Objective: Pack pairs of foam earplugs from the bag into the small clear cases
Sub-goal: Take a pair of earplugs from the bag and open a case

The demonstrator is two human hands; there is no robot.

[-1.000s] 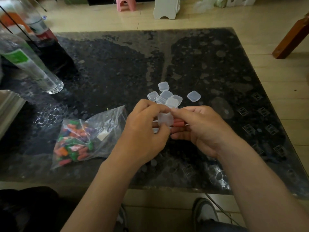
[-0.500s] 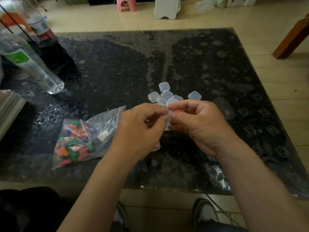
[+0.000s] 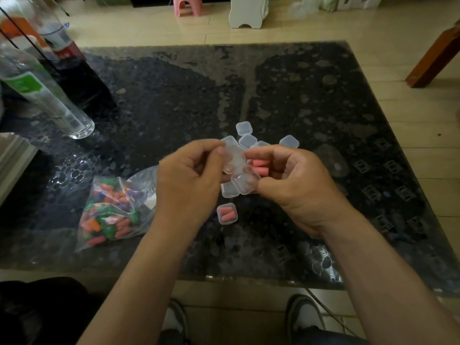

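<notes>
Shoes (image 3: 174, 319) cut off at the bottom edge. On the counter (image 3: 323, 95): a filled case (image 3: 227, 214) holding a pink pair, with the bag (image 3: 112, 207) of mixed earplugs to its left, its mouth behind the left wrist. Both hands are together on an open case (image 3: 245, 185). Left hand (image 3: 189, 180) pinches the lid. Right hand (image 3: 296, 185) has its thumb on the base and fingers curled round pink earplugs (image 3: 258, 166), count unclear. Empty cases (image 3: 246, 139) beyond, some hidden by fingers. Bottle (image 3: 44, 95) far left, top cut off.
</notes>
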